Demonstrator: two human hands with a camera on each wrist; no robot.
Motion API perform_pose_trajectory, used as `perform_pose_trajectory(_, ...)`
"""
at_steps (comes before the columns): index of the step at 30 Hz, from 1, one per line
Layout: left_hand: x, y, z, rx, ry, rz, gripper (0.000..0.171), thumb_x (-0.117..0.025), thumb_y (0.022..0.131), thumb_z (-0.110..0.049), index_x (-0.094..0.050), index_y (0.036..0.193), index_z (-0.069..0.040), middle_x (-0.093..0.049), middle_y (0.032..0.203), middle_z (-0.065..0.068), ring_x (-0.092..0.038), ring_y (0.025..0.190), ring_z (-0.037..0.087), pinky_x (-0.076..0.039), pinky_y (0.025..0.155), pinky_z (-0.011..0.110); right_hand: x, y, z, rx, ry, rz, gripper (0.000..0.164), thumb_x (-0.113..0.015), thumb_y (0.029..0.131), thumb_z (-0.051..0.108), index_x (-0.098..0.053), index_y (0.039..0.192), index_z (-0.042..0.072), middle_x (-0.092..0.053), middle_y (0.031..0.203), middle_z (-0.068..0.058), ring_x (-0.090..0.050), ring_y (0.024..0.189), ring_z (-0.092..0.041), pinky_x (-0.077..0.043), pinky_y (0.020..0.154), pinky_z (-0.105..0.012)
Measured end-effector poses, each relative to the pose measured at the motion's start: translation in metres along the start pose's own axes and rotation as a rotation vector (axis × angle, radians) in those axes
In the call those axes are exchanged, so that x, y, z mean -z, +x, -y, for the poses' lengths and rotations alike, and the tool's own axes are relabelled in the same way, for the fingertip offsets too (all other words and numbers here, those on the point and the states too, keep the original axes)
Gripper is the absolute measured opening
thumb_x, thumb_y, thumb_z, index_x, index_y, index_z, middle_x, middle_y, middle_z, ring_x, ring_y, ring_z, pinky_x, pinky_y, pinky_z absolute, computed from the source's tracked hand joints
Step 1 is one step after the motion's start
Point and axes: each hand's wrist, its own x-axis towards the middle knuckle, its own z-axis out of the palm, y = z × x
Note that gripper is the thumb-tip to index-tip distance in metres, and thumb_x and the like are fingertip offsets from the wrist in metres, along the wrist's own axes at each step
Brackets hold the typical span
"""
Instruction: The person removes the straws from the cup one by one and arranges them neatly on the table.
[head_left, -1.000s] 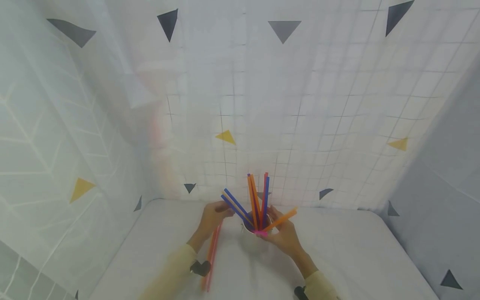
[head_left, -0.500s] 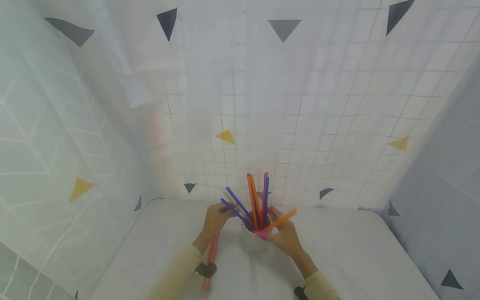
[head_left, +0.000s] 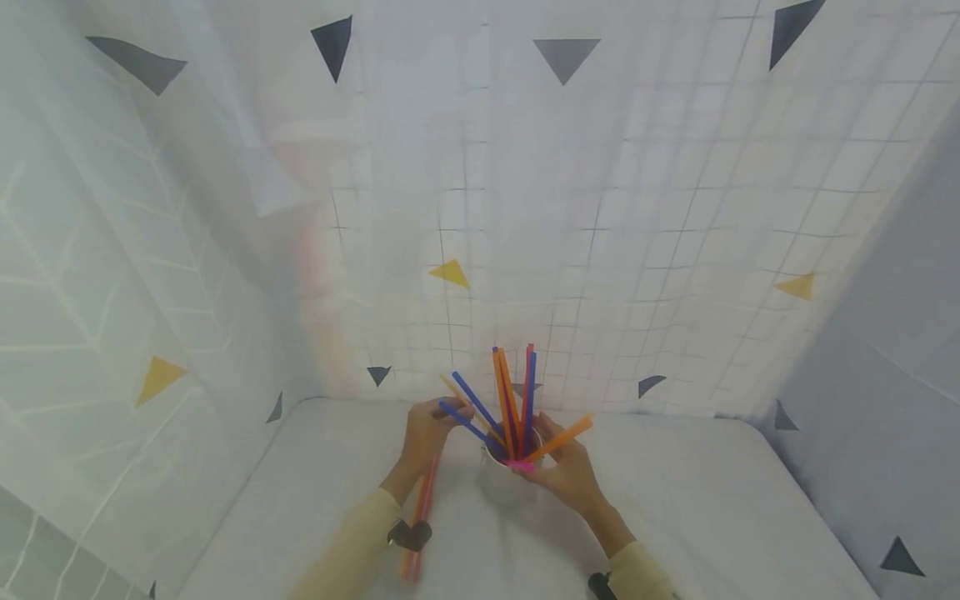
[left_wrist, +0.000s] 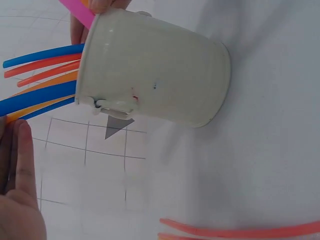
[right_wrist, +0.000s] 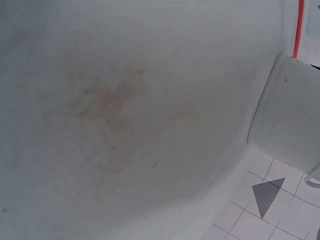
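Note:
A small off-white bucket [left_wrist: 160,70] stands on the table, with several blue, orange, red and yellow straws leaning out of its mouth. My left hand [head_left: 429,433] is at the bucket's left, its fingertips pinching a yellow straw [head_left: 447,382] beside a blue straw [head_left: 457,416]. Part of that pinch is hidden behind the straws. With my right hand [head_left: 566,471] I grip the bucket's right rim, thumb in front near a pink straw [left_wrist: 77,11]. An orange straw [head_left: 572,432] slants over this hand. The right wrist view shows the bucket [right_wrist: 290,110] only at its edge.
Red and orange straws [head_left: 424,512] lie on the white table [head_left: 712,500] left of the bucket, partly under my left forearm. A pale curtain [head_left: 600,208] with grid lines and triangles hangs behind and at the sides.
My left hand shifts slightly right, then a little back left. The yellow straw and nearby blue straws spread apart, the yellow one tilting left. My right hand stays on the bucket.

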Motion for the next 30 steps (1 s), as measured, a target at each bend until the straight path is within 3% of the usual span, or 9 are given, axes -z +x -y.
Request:
perform_pose_trajectory(6,0.007,0.001,-0.003,0.035,-0.006,-0.039,0.029,-0.078,0.078,-0.047,-0.077,0.090,-0.021,-0.075,0.091,-0.007,-0.070,0.092,0.015,-0.057,0.084,0.040,0.001,-0.001,0.007,-0.003,0.026,0.004,0.093,-0.088,0.072,0.015,-0.036,0.148,0.000,-0.049,0.142,-0.019,-0.048,0.130,-0.033,-0.041,0.103,-0.047)
perform_pose_trajectory(10,0.014,0.002,-0.008,-0.044,-0.049,-0.074,0.028,-0.079,0.077,-0.043,-0.077,0.093,-0.019,-0.075,0.094,-0.006,-0.070,0.095,0.015,-0.056,0.088,0.037,0.000,-0.003,0.005,0.013,0.036,-0.009,0.093,-0.088,0.072,0.018,-0.036,0.148,0.002,-0.049,0.142,-0.020,-0.047,0.130,-0.033,-0.040,0.104,-0.045)
perform_pose_trajectory(14,0.024,0.008,-0.015,-0.129,-0.143,-0.087,0.024,-0.079,0.081,-0.035,-0.077,0.094,-0.014,-0.075,0.091,-0.001,-0.071,0.089,0.017,-0.057,0.085,0.031,-0.005,-0.002,-0.019,0.011,0.032,-0.038,0.096,-0.089,0.070,0.027,-0.037,0.149,0.008,-0.048,0.144,-0.014,-0.047,0.131,-0.028,-0.039,0.104,-0.040)
perform_pose_trajectory(17,0.034,0.014,-0.021,-0.162,-0.194,-0.084,0.025,-0.078,0.083,-0.031,-0.076,0.095,-0.009,-0.075,0.088,0.004,-0.071,0.083,0.020,-0.058,0.080,0.030,-0.007,0.000,-0.033,0.028,0.018,-0.042,0.098,-0.088,0.069,0.034,-0.037,0.150,0.014,-0.047,0.146,-0.009,-0.046,0.132,-0.025,-0.039,0.105,-0.038)
perform_pose_trajectory(20,0.042,0.017,-0.028,-0.191,-0.215,-0.095,0.029,-0.077,0.084,-0.029,-0.075,0.098,-0.004,-0.074,0.090,0.007,-0.071,0.082,0.024,-0.059,0.079,0.031,-0.007,0.001,-0.031,0.077,0.000,-0.031,0.098,-0.088,0.070,0.036,-0.035,0.151,0.016,-0.046,0.148,-0.008,-0.047,0.132,-0.029,-0.040,0.104,-0.038)
perform_pose_trajectory(24,0.049,0.019,-0.034,-0.209,-0.215,-0.116,0.030,-0.077,0.085,-0.028,-0.074,0.101,-0.003,-0.073,0.092,0.008,-0.071,0.082,0.024,-0.059,0.078,0.031,-0.008,0.003,-0.031,0.123,0.001,-0.024,0.099,-0.087,0.071,0.034,-0.033,0.152,0.016,-0.046,0.148,-0.009,-0.049,0.129,-0.033,-0.042,0.102,-0.039)
perform_pose_trajectory(30,0.056,0.020,-0.035,-0.186,-0.206,-0.137,0.028,-0.077,0.085,-0.027,-0.074,0.102,-0.005,-0.073,0.095,0.007,-0.070,0.083,0.022,-0.058,0.079,0.030,-0.010,0.002,-0.035,0.098,0.031,-0.019,0.101,-0.088,0.070,0.031,-0.031,0.152,0.017,-0.048,0.146,-0.011,-0.052,0.128,-0.027,-0.044,0.101,-0.040)
